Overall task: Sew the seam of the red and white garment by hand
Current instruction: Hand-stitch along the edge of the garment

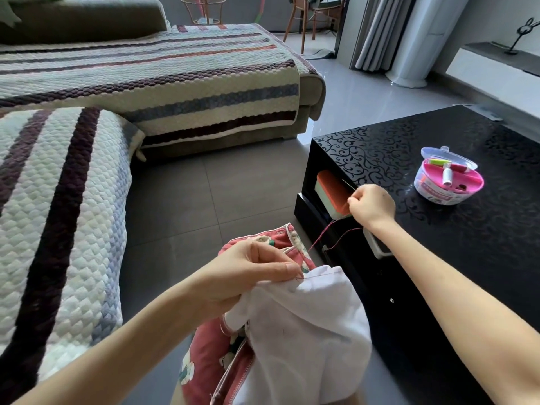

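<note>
Seam (pixel 321 272) is showing a short run of red stitches (most apparently left to sew), left grip (pixel 254 276) is pinching garment (pixel 306 331), right grip (pixel 371 207) is pinching drawn-out thread (pixel 320 235).

Left hand (pixel 248 274) pinches low; right hand (pixel 372 206) pinches, raised forward.

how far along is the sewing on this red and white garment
Done: a run of red stitches shows along the white edge. In hand: the left hand pinches the garment at the seam while the right hand draws the red thread up and away. Left: the thread is not yet knotted or cut; how much seam remains unsewn can't be told.
</note>
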Demonstrator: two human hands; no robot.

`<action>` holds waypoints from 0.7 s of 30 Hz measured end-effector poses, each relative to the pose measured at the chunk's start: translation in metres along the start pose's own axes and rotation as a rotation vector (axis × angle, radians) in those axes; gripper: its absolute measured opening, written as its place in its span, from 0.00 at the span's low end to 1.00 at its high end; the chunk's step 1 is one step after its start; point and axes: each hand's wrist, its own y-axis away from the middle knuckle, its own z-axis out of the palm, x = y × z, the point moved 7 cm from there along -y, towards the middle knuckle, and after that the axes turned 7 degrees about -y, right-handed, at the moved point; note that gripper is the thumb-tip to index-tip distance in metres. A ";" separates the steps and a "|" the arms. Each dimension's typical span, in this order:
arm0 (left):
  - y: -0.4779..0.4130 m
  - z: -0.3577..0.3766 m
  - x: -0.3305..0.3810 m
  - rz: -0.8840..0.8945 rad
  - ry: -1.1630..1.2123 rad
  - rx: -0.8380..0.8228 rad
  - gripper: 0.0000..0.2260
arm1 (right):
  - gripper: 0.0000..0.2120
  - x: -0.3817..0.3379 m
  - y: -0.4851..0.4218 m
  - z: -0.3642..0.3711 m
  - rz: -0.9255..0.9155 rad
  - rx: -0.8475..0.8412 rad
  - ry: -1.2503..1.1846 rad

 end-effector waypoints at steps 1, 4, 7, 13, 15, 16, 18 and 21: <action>0.001 0.001 0.000 0.006 0.018 -0.020 0.04 | 0.08 0.014 -0.004 0.005 0.059 0.004 0.088; 0.004 0.005 0.004 0.038 0.072 -0.093 0.06 | 0.10 0.050 0.000 0.017 0.197 -0.044 0.315; 0.007 0.006 0.008 0.053 0.146 -0.107 0.03 | 0.11 0.069 0.009 0.025 0.261 -0.089 0.382; 0.001 -0.002 0.002 0.036 0.137 -0.024 0.04 | 0.12 -0.025 0.057 0.004 -0.004 -0.344 -0.547; -0.001 -0.001 0.003 0.033 0.140 -0.029 0.04 | 0.09 -0.071 0.100 -0.013 -0.127 -0.634 -0.775; -0.002 -0.001 0.003 0.034 0.141 -0.034 0.04 | 0.11 -0.089 0.120 -0.018 -0.193 -0.769 -0.793; -0.003 -0.001 0.003 0.029 0.137 -0.040 0.04 | 0.13 -0.106 0.146 -0.020 -0.275 -0.947 -0.757; -0.003 0.000 0.004 0.027 0.126 -0.052 0.04 | 0.10 -0.103 0.149 -0.015 -0.283 -0.959 -0.733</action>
